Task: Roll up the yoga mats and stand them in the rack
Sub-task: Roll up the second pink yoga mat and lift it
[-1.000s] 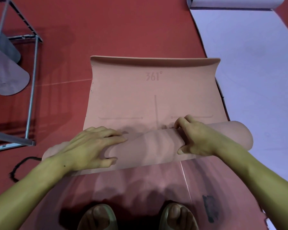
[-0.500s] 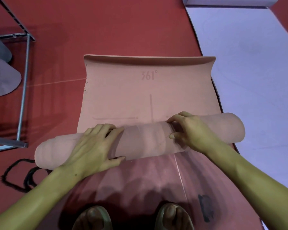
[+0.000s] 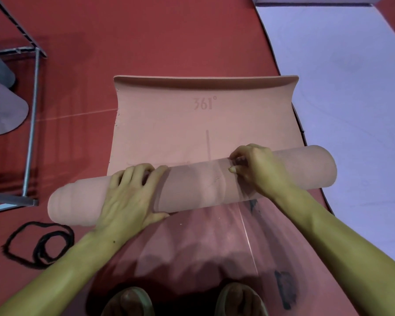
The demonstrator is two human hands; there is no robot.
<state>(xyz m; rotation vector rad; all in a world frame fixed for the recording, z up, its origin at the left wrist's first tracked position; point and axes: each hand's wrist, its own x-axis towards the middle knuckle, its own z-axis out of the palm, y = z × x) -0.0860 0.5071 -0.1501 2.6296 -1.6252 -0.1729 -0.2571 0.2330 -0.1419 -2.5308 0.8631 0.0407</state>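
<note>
- Your left hand (image 3: pixel 130 192) lies palm down over the rolled part of the pink foam yoga mat (image 3: pixel 203 124), fingers spread and draped over the far side of the roll, thumb on the near side; it presses rather than pinches.
- Your right hand (image 3: pixel 258 169) sits on the roll right of centre, with curled fingers (image 3: pixel 236 156) tucked at the seam where the roll meets the flat sheet; it appears to grip the roll there.
- The pink mat lies in the middle of the red floor (image 3: pixel 169 37). Its near part is a thick roll across your front, its far part is flat, and its far edge curls up beyond the "361°" mark.
- The roll looks skewed: its left end juts out past the flat sheet's left edge. Judge it as telescoping, and ease the left end back toward centre as you go.
- Keep both palms pushing evenly away from you, and keep the layers snug so the roll does not loosen.
- A short stretch is left to roll, so expect the curled far edge to spring; pin it down when you reach it.
- The grey metal rack (image 3: pixel 32 106) stands by the floor's left edge; a lilac mat (image 3: pixel 351 87) lies flat along the right.
- A black cord (image 3: pixel 41 245) lies looped near the roll's left end.
</note>
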